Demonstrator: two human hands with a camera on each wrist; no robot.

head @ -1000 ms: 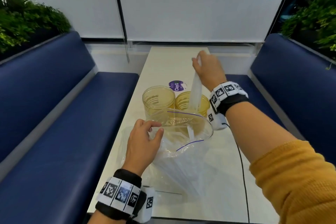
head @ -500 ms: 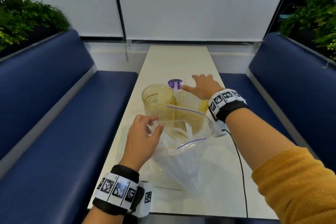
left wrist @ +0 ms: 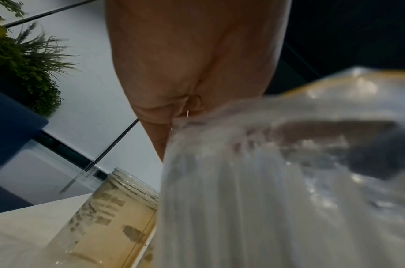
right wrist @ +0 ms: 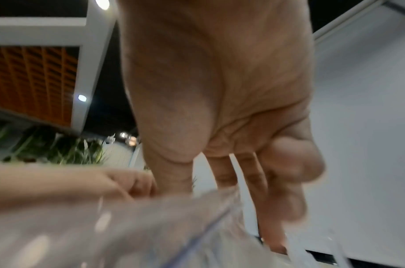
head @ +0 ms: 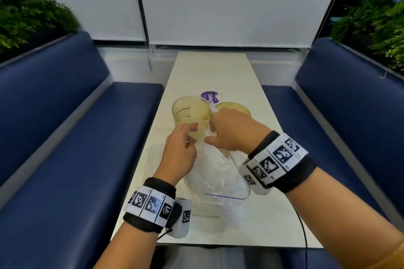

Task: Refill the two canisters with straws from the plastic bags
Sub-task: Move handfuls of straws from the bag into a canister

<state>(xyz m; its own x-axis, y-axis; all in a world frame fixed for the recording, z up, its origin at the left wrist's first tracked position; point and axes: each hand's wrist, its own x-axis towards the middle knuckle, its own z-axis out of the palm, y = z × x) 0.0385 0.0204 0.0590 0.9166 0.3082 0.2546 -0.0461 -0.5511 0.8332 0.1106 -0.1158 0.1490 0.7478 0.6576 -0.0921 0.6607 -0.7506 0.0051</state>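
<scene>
Both hands meet at frame centre, the left hand [head: 181, 150] pinching the far end of the clear plastic bag [head: 215, 172] and the right hand [head: 231, 131] curled over it beside the two canisters [head: 189, 111], so the limp, slippery film with its light straws looks best held by that bunched end.

- Two canisters stand side by side mid-worktop [head: 218, 67]: the left canister [head: 189, 111] and, touching it on the right, the right canister [head: 235, 107].
- A round sticker [head: 210, 96] lies just behind them.
- The plastic bag [head: 215, 172] lies in front of the canisters.
- The left hand [head: 180, 150] and right hand [head: 235, 132] meet over the bag's far end.
- Benches flank the worktop: left bench [head: 65, 137], right bench [head: 341, 116].
</scene>
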